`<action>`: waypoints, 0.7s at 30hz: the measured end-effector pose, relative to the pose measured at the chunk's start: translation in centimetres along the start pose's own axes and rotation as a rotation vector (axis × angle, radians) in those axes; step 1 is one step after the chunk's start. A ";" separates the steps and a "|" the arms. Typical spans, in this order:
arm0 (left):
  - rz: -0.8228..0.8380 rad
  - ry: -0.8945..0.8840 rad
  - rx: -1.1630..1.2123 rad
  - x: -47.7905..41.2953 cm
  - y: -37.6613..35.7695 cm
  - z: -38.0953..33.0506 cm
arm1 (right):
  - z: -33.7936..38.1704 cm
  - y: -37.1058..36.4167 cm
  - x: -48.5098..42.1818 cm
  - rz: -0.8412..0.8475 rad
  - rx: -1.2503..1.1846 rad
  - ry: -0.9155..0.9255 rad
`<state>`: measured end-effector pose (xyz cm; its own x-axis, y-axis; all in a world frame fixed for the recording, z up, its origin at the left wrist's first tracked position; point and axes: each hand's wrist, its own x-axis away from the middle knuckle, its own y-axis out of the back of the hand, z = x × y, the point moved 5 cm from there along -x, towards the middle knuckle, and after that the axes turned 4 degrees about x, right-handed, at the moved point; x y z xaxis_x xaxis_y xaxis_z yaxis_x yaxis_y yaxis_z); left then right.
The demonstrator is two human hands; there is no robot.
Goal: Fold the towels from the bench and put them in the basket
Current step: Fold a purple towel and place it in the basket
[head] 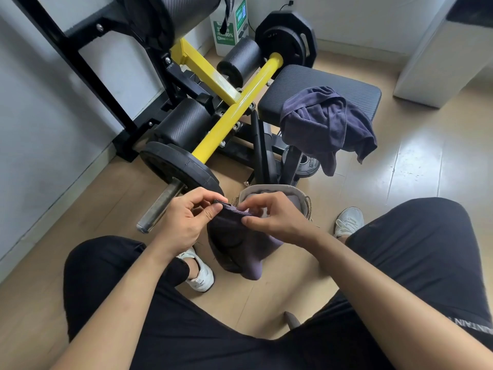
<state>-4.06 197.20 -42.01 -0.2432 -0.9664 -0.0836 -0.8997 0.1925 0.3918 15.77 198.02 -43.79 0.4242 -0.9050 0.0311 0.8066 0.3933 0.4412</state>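
A dark purple towel point(236, 245) hangs between my knees, held by its top edge. My left hand point(184, 220) pinches the left end of that edge and my right hand point(274, 216) pinches the right end. Just behind my hands on the floor stands a small grey fabric basket point(269, 188), its opening partly hidden by my right hand. Another dark blue towel point(326, 124) lies crumpled on the black padded bench point(333, 81), drooping over its near edge.
A yellow and black weight machine point(229, 110) with weight plates and a steel bar end point(160, 205) fills the left side. A loose plate point(306, 164) lies under the bench. My white shoes point(200, 273) flank the towel on the wooden floor. A white cabinet point(437, 54) stands far right.
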 end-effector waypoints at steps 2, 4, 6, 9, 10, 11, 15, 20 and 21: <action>-0.004 -0.006 0.009 0.0 0.1 0.0 | -0.3 0.2 -0.2 0.061 0.062 -0.010; 0.011 -0.005 -0.003 0.1 0.0 0.0 | -0.6 0.5 -0.2 0.098 0.101 -0.024; 0.037 -0.006 -0.026 0.2 -0.1 -0.1 | -0.9 0.8 -0.2 0.106 0.137 -0.042; 0.058 -0.011 -0.051 0.4 -0.5 -0.3 | -1.0 1.3 -0.2 0.090 0.211 -0.040; 0.058 -0.009 -0.056 0.4 -0.4 -0.4 | -1.0 1.5 -0.1 0.079 0.249 -0.031; 0.058 -0.008 -0.062 0.4 -0.3 -0.3 | -1.0 1.8 -0.1 0.068 0.288 -0.022; 0.068 -0.015 -0.083 0.4 0.0 -0.3 | -1.4 2.9 0.2 0.056 0.354 -0.002; 0.055 -0.028 -0.084 0.5 0.5 -0.5 | -2.6 4.1 0.3 0.051 0.437 -0.037; 0.041 -0.027 -0.081 0.5 0.7 -0.4 | -2.7 4.2 0.4 0.062 0.486 -0.032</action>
<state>-4.63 196.82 -41.38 -0.2899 -0.9528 -0.0907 -0.8566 0.2160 0.4685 20.50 199.74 -44.37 0.4463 -0.8898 0.0951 0.4918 0.3326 0.8047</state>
